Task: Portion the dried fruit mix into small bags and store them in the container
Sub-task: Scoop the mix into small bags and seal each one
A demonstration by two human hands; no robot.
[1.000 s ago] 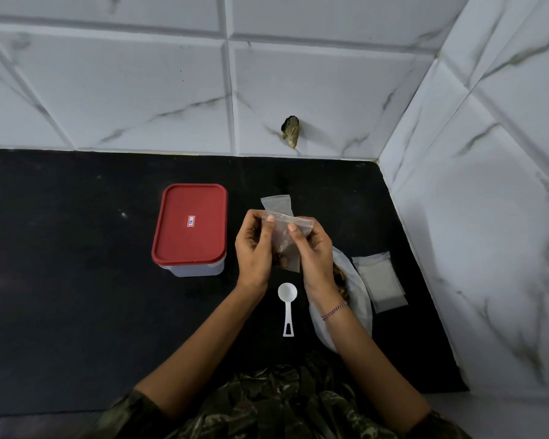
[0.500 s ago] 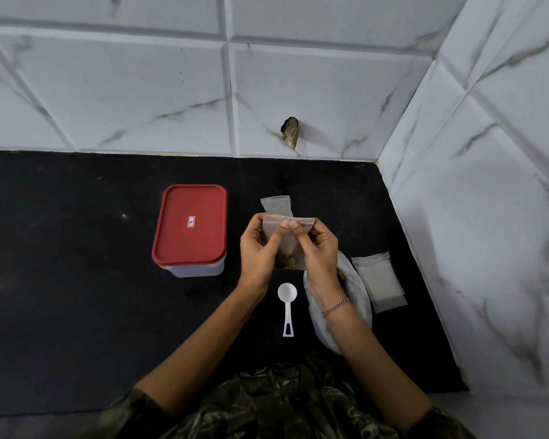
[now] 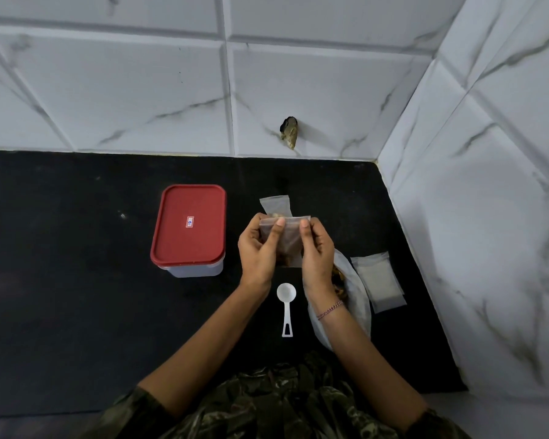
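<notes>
Both hands hold a small clear zip bag (image 3: 290, 236) with dried fruit in its bottom, upright above the black counter. My left hand (image 3: 259, 251) pinches the bag's top strip near its left end, and my right hand (image 3: 317, 251) pinches the strip near its right end. Behind it another filled small bag (image 3: 274, 205) lies on the counter. The container (image 3: 188, 231) with its red lid on stands to the left. The big plastic bag of fruit mix (image 3: 351, 291) lies under my right wrist. A white scoop (image 3: 286, 304) lies between my forearms.
A stack of empty small bags (image 3: 379, 282) lies at the right, close to the side wall. White marble-look tile walls close the counter (image 3: 61, 280) at the back and right. A small dark object (image 3: 289, 132) sticks out of the back wall.
Both hands have turned the bag level and moved their pinching fingers apart along its top strip, the bag held slightly higher than before. Nothing else has moved.
</notes>
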